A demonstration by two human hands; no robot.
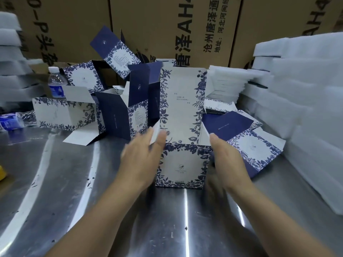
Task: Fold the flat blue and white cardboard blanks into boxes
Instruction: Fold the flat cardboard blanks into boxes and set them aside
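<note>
Blue-and-white box (179,165) stands half-folded between my hands, left hand (146,154) flat-fingered against its white side flap (155,133), right hand (226,158) spread open along the other side, steel table (167,219) beneath, finished boxes (118,115) left, foam sheets (306,108) right, brown cartons (167,25) behind.

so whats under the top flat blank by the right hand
White and floral edges of more flat blanks peek out beneath the top blank; it covers the rest, so their count is hidden.
</note>
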